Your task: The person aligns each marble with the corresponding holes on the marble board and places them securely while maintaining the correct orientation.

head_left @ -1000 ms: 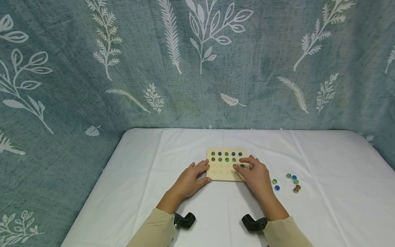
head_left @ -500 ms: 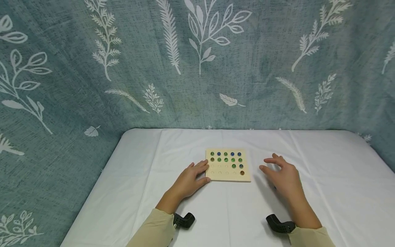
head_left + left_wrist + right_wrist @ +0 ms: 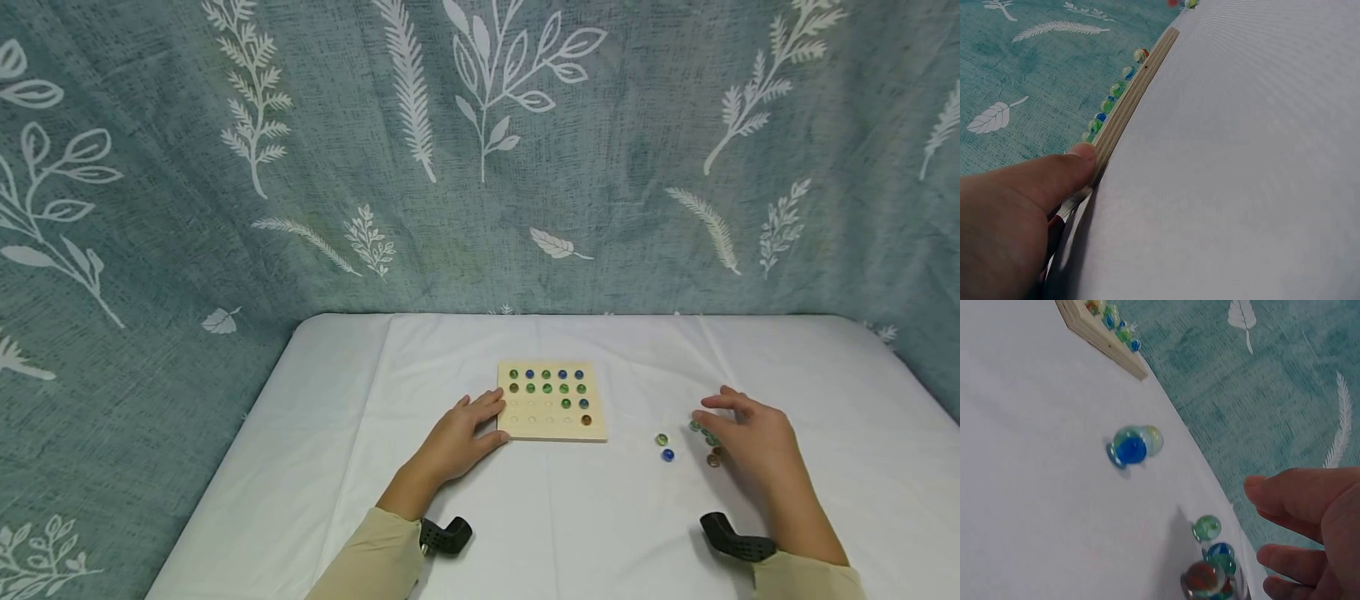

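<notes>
A pale wooden board (image 3: pixel 551 432) with rows of round hollows lies mid-table. Marbles fill its two back rows, and a few more sit at the right of the front rows. My left hand (image 3: pixel 457 437) rests against the board's left edge, fingers extended; the thumb (image 3: pixel 1079 159) touches the near corner in the left wrist view. My right hand (image 3: pixel 757 437) hovers at a loose group of marbles, thumb and fingers apart, with nothing between them. A green marble (image 3: pixel 1207 527) lies below the fingertips, beside a reddish-brown marble (image 3: pixel 1202 577). The hand partly hides this group in the head view.
Between the board and my right hand lie a blue marble (image 3: pixel 667 455) and a yellow-green marble (image 3: pixel 662 439). White cloth (image 3: pixel 570 517) covers the table. Behind it hangs a blue-green curtain (image 3: pixel 630 208) with a white leaf pattern.
My right hand has moved right, from over the board to the loose marbles, uncovering the board's right side and the brown marble there. My left hand keeps its place.
</notes>
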